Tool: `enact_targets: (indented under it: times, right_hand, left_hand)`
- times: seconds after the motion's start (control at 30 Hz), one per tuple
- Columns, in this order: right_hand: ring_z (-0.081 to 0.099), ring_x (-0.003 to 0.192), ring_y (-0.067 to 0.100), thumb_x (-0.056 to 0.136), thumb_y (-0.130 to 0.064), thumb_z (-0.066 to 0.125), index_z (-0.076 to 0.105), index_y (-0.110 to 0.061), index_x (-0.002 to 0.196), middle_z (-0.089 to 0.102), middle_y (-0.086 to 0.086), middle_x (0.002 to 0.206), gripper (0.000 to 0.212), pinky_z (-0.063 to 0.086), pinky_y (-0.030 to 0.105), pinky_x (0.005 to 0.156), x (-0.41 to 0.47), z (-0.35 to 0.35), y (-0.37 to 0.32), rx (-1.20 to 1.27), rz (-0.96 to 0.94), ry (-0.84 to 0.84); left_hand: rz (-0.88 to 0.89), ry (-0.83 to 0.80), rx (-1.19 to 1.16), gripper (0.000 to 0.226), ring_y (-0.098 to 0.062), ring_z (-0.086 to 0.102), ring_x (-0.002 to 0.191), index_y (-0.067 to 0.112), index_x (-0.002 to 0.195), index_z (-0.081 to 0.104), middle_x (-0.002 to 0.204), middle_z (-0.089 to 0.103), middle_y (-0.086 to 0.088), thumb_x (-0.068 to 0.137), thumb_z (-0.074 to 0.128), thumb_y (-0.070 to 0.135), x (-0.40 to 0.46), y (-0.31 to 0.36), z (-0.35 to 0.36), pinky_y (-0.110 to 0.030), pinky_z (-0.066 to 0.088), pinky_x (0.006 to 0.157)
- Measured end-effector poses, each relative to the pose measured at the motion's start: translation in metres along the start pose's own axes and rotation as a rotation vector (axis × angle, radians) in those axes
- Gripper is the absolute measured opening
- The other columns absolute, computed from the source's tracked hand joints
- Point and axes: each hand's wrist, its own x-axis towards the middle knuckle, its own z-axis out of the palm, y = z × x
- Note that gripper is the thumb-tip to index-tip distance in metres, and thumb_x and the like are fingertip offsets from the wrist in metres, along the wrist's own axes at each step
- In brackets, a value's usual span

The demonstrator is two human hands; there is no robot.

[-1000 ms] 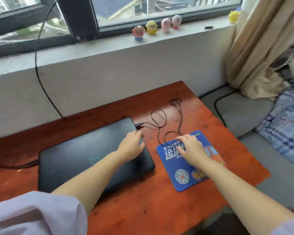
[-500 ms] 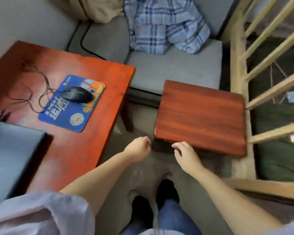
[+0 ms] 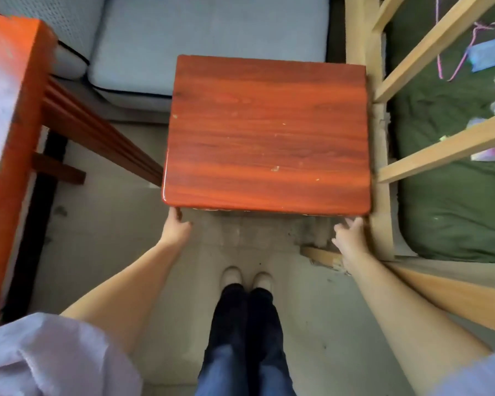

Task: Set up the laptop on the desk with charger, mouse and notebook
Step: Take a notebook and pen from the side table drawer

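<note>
A small red-brown wooden stool with a bare top stands on the floor straight ahead of me. My left hand is at its front-left corner, with the fingers curled under the edge. My right hand is at the front-right corner, fingers spread, and the fingertips just reach the underside of the edge. The red-brown desk shows only as a blurred edge at the far left. Laptop, mouse, charger and notebook are out of view.
A grey sofa cushion lies behind the stool. A pale wooden frame stands tight against the stool's right side, with green bedding behind it. My feet stand on the floor in front of the stool.
My view has swung from the desk with the laptop and mouse down to the stool. Both hands left the desk, moved apart and reached the stool's front corners.
</note>
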Motion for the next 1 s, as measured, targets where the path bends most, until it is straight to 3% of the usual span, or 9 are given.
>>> enact_targets:
  times: [0.1, 0.2, 0.33, 0.4, 0.53, 0.6, 0.67, 0.83, 1.0]
  right_hand:
    - [0.05, 0.116, 0.021, 0.092, -0.005, 0.04, 0.042, -0.015, 0.113, 0.048, 0.0, 0.119, 0.024, 0.039, 0.046, 0.108, 0.023, 0.009, 0.011, 0.005, -0.004, 0.028]
    - [0.058, 0.108, 0.034, 0.087, -0.009, 0.042, 0.041, -0.02, 0.088, 0.054, 0.007, 0.103, 0.011, 0.044, 0.047, 0.095, 0.035, 0.013, 0.014, -0.145, -0.04, 0.098]
    - [0.058, 0.11, 0.021, 0.09, -0.004, 0.04, 0.029, -0.019, 0.132, 0.056, -0.001, 0.114, 0.047, 0.045, 0.041, 0.097, 0.02, 0.01, 0.025, -0.146, -0.115, 0.139]
    - [0.058, 0.111, 0.025, 0.091, 0.0, 0.041, 0.027, -0.025, 0.133, 0.053, 0.0, 0.113, 0.05, 0.046, 0.05, 0.098, 0.004, 0.004, 0.042, -0.117, -0.12, 0.119]
    - [0.056, 0.096, 0.007, 0.093, 0.004, 0.043, 0.032, -0.024, 0.133, 0.053, -0.003, 0.108, 0.05, 0.044, 0.049, 0.102, -0.03, -0.007, 0.086, 0.075, -0.012, 0.028]
    - [0.058, 0.095, 0.004, 0.094, 0.002, 0.044, 0.035, -0.023, 0.134, 0.052, 0.004, 0.125, 0.048, 0.044, 0.04, 0.102, -0.039, -0.009, 0.104, 0.157, 0.065, 0.003]
    - [0.059, 0.104, 0.012, 0.094, 0.005, 0.043, 0.037, -0.019, 0.137, 0.046, 0.011, 0.138, 0.05, 0.044, 0.034, 0.1, -0.036, -0.009, 0.115, 0.212, 0.128, -0.008]
    - [0.055, 0.114, 0.02, 0.091, 0.012, 0.035, 0.038, -0.012, 0.14, 0.048, 0.009, 0.138, 0.054, 0.044, 0.029, 0.097, -0.016, -0.004, 0.121, 0.204, 0.234, -0.063]
    - [0.051, 0.119, 0.022, 0.092, 0.008, 0.037, 0.034, -0.014, 0.142, 0.045, 0.01, 0.142, 0.055, 0.04, 0.038, 0.105, -0.02, 0.001, 0.109, 0.07, 0.246, -0.088]
  left_hand:
    - [0.043, 0.027, 0.046, 0.064, -0.02, 0.044, 0.127, 0.01, 0.141, 0.033, 0.144, 0.044, -0.013, 0.08, 0.045, -0.006, 0.022, -0.008, 0.005, -0.024, 0.033, 0.095]
    - [0.065, 0.123, 0.196, 0.049, -0.032, 0.055, 0.112, 0.006, 0.129, 0.044, 0.129, 0.056, -0.018, 0.08, 0.05, 0.0, 0.032, -0.013, 0.006, -0.03, 0.041, 0.083]
    - [0.148, 0.123, 0.285, 0.051, -0.034, 0.058, 0.087, 0.012, 0.127, 0.038, 0.103, 0.06, -0.005, 0.079, 0.052, 0.002, 0.011, -0.021, 0.004, -0.026, 0.04, 0.065]
    - [0.165, 0.094, 0.329, 0.043, -0.03, 0.056, 0.073, 0.015, 0.119, 0.038, 0.087, 0.057, -0.002, 0.08, 0.055, 0.006, -0.008, -0.035, -0.001, -0.026, 0.036, 0.054]
    - [0.153, 0.048, 0.419, 0.033, -0.031, 0.061, 0.088, 0.013, 0.113, 0.052, 0.095, 0.064, -0.006, 0.083, 0.064, 0.012, -0.032, -0.075, -0.015, -0.028, 0.039, 0.069]
    - [0.118, -0.01, 0.517, 0.036, -0.035, 0.063, 0.096, 0.011, 0.118, 0.054, 0.103, 0.069, -0.014, 0.084, 0.064, 0.011, -0.031, -0.092, -0.018, -0.029, 0.042, 0.071]
    - [0.102, -0.066, 0.622, 0.036, -0.036, 0.064, 0.094, 0.011, 0.121, 0.053, 0.103, 0.07, -0.018, 0.085, 0.062, 0.013, -0.028, -0.104, -0.016, -0.034, 0.046, 0.072]
    - [0.085, -0.113, 0.737, 0.03, -0.034, 0.063, 0.085, 0.016, 0.118, 0.045, 0.095, 0.068, -0.011, 0.089, 0.052, 0.019, -0.018, -0.111, 0.002, -0.036, 0.05, 0.069]
    - [0.02, -0.176, 0.661, 0.035, -0.035, 0.06, 0.099, 0.014, 0.119, 0.043, 0.107, 0.062, -0.013, 0.086, 0.053, 0.011, -0.019, -0.104, 0.006, -0.038, 0.05, 0.081]
